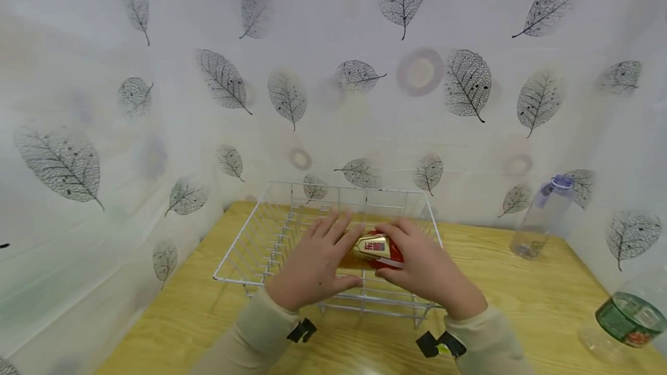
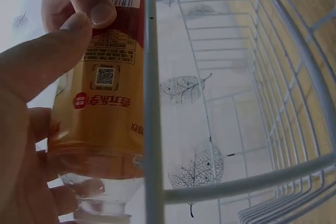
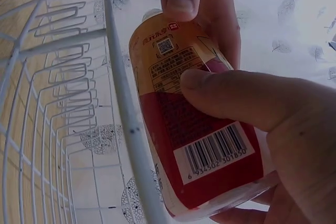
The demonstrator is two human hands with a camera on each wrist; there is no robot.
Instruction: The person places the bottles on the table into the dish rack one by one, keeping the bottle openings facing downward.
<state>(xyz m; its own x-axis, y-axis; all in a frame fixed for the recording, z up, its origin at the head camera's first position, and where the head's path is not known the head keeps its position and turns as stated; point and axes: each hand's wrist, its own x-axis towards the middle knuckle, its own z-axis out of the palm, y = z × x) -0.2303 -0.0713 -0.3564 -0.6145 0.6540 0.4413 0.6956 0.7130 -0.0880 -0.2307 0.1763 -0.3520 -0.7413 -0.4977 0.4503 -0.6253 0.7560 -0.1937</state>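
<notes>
A plastic drink bottle [image 1: 376, 247] lies sideways over the white wire rack [image 1: 365, 308], held between both hands. Its label is gold-orange at one end and red at the other, with a barcode on the red part. My left hand [image 1: 319, 265] grips the gold end, thumb on the near side and fingers round the far side. Around the red base end curls my right hand [image 1: 429, 268], its thumb [image 3: 226, 93] pressed across the label. In the left wrist view the bottle [image 2: 100, 114] shows a clear end below the label, and the rack's rim wire [image 2: 150, 77] crosses in front of it.
At the back right of the wooden table [image 1: 495, 282] stands a clear bottle with a purple cap [image 1: 544, 216]. A bigger clear container with a green label [image 1: 630, 317] is at the right edge. Leaf-printed sheeting [image 1: 344, 126] encloses the table at the back and sides.
</notes>
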